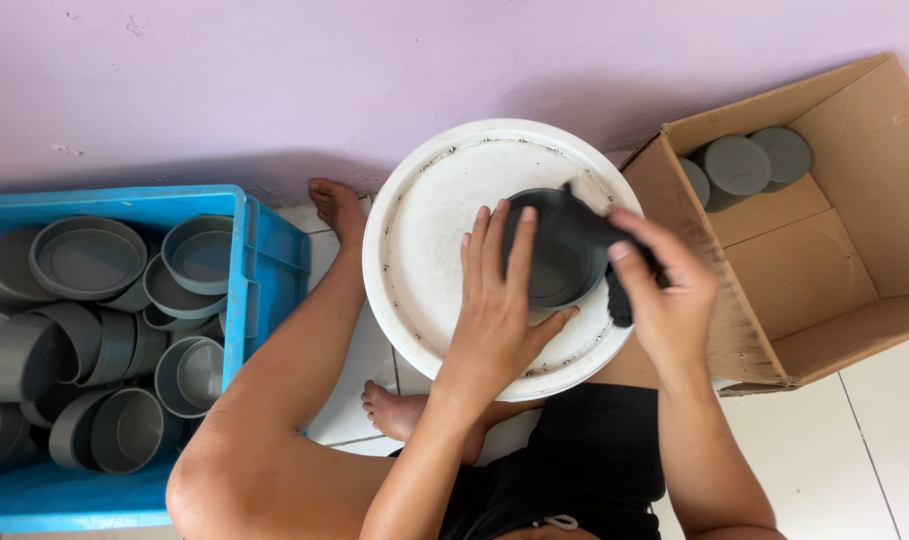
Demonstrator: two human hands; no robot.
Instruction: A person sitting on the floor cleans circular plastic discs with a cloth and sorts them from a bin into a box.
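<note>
Clearly, a dark grey round cap point(554, 250) is held on top of a white round lid point(424, 250), which is seen in the middle of the scene, near the pink wall point(374, 70). The cap is pressed by the left hand point(504, 300), whose fingers are laid flat and spread over its left part, with the thumb at its near edge. The right hand point(664, 290) is closed on a dark cloth point(599, 245) (or a similar soft piece; it cannot be told exactly), which is touching the right side of the cap. At the left, a blue crate point(264, 260) is filled with many grey caps point(89, 260). At the right, a cardboard box point(844, 250) is placed, and a few stacked grey caps point(739, 165) are kept in its far corner.
</note>
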